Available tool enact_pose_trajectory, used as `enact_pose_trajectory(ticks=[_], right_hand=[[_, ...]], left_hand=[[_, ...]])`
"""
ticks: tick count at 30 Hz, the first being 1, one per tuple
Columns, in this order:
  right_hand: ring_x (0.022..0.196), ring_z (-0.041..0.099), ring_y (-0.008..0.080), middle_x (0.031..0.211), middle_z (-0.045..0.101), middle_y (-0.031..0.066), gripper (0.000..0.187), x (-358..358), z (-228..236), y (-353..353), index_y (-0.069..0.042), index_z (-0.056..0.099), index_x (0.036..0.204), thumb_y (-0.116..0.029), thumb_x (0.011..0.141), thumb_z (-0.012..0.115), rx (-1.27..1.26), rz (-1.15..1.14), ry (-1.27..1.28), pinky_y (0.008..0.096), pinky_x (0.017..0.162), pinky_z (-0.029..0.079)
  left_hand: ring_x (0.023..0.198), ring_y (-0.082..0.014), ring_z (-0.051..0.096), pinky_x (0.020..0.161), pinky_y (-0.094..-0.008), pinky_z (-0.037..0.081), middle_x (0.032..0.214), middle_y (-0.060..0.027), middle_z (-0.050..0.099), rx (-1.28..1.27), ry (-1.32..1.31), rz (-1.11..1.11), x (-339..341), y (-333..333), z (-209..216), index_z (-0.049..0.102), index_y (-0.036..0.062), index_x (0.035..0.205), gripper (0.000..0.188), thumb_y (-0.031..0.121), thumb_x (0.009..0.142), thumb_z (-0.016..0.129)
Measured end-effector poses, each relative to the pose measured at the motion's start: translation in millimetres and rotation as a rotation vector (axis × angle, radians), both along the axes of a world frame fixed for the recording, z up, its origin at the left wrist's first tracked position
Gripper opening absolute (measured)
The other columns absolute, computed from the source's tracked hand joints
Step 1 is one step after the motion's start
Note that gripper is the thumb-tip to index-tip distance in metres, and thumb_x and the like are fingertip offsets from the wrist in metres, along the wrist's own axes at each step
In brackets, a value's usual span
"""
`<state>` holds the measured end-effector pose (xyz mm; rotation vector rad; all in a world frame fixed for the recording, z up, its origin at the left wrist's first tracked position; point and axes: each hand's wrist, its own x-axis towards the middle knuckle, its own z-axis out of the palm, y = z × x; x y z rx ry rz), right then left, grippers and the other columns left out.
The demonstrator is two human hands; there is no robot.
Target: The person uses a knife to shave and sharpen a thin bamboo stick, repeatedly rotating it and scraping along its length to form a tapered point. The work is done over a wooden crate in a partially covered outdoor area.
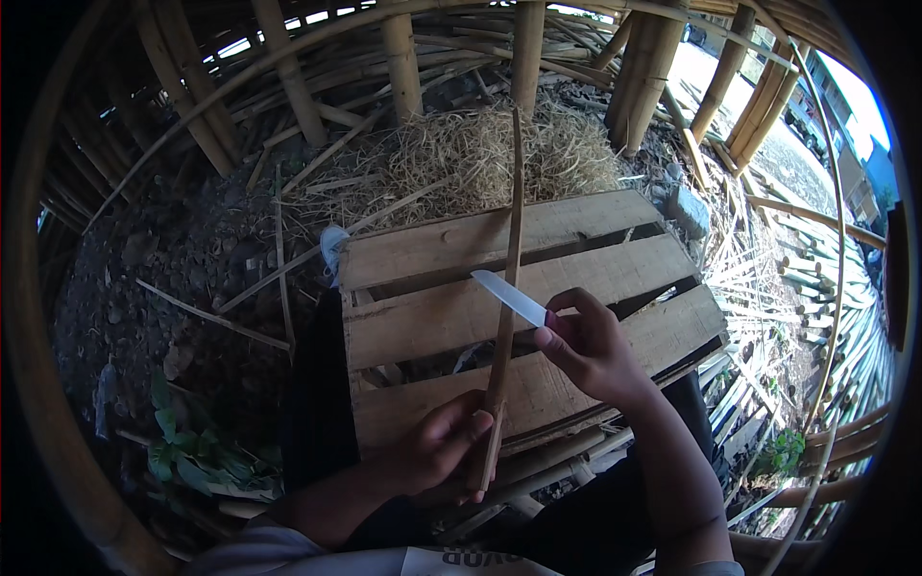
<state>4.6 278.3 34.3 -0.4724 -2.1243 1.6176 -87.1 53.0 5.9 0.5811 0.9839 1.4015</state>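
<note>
My left hand [447, 446] is closed around the lower end of a long, narrow bamboo strip [514, 221], which stands up and away from me. In my right hand [595, 350] is a knife [511, 298] with a pale blade and a dark reddish handle, mostly hidden by my fingers. The blade points to the upper left and crosses the strip about midway; whether it touches cannot be told. Beneath both hands is a low slatted wooden table [423, 331] with gaps between its boards.
Beyond the table lies a heap of thin shavings [480, 158]. Upright bamboo posts [401, 67] stand behind it. Many cut bamboo poles [826, 298] lie at the right. A pale block [688, 211] rests by the table's far right corner. Leafy green plants [187, 446] grow at lower left.
</note>
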Motion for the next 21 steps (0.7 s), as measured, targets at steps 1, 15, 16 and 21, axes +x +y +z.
enact_pose_trajectory(ticks=[1, 15, 16, 21], right_hand=[[0.059, 0.051, 0.0052, 0.063, 0.059, 0.0013, 0.03, -0.2, 0.9, 0.6, 0.003, 0.064, 0.098, -0.025, 0.098, 0.072, -0.071, 0.045, 0.002, 0.0269, 0.052, 0.04], [0.081, 0.071, 0.0104, 0.081, 0.076, 0.0132, 0.021, -15.7, -29.5, -8.1, 0.003, 0.068, 0.084, -0.013, 0.095, 0.075, 0.074, -0.027, -0.103, 0.0252, 0.065, 0.055], [0.073, 0.063, 0.0078, 0.074, 0.07, 0.0089, 0.024, -14.2, -28.5, -11.8, 0.003, 0.068, 0.081, -0.015, 0.095, 0.075, 0.091, -0.023, -0.079, 0.0252, 0.06, 0.049], [0.058, 0.048, 0.0021, 0.06, 0.061, 0.0008, 0.03, -10.0, -27.3, -14.4, 0.002, 0.069, 0.078, -0.02, 0.095, 0.076, 0.096, -0.007, 0.04, 0.0253, 0.048, 0.036]], left_hand=[[0.057, -0.0146, 0.06, 0.05, -0.0281, 0.052, 0.082, -0.006, 0.056, -0.019, 0.048, -0.002, 0.2, -0.8, -2.5, 0.042, 0.0056, 0.135, 0.039, 0.037, 0.112, 0.034], [0.048, -0.0096, 0.034, 0.041, -0.022, 0.032, 0.072, -0.0019, 0.042, -0.095, -0.34, 0.175, -5.8, 1.3, 4.4, 0.034, 0.012, 0.155, 0.058, 0.048, 0.112, 0.019], [0.048, -0.0102, 0.036, 0.04, -0.023, 0.033, 0.072, -0.0024, 0.043, -0.054, -0.341, 0.156, -5.5, -0.6, 2.5, 0.032, 0.0128, 0.156, 0.058, 0.048, 0.112, 0.019], [0.047, -0.0115, 0.039, 0.039, -0.0247, 0.036, 0.07, -0.0044, 0.045, 0.033, -0.375, 0.077, -3.3, -4.4, -7.1, 0.024, 0.0154, 0.161, 0.061, 0.05, 0.111, 0.018]])
